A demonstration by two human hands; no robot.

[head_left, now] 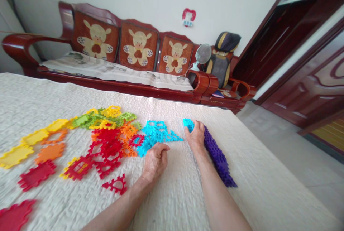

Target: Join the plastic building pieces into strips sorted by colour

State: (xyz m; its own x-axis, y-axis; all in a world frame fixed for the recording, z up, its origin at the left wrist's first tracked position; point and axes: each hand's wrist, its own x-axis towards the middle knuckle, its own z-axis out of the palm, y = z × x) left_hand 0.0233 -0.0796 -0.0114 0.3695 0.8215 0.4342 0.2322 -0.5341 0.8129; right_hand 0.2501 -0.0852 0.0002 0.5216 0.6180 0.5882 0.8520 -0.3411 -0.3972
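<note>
In the head view, the right hand (pixel 197 133) is clamped on light blue pieces (pixel 187 123), thumb on one side and fingers on the other, toward the far edge of the table (pixel 268 173). Just beside it, a purple row of pieces (pixel 218 157) slants roughly along the table's right edge. The left hand (pixel 156 159) has its fingers curled together, next to a blue pile (pixel 155 130); I cannot tell whether it touches the pile. Left of that, red pieces (pixel 107 141) overlap in a heap, with green pieces (pixel 94 120) behind. Yellow panels (pixel 36 137) line up toward the left edge, and 1 red panel (pixel 16 217) lies near the near-left corner. Beyond the far edge stands a sofa (pixel 129 87) with 3 bear-patterned cushions (pixel 138 46).
</note>
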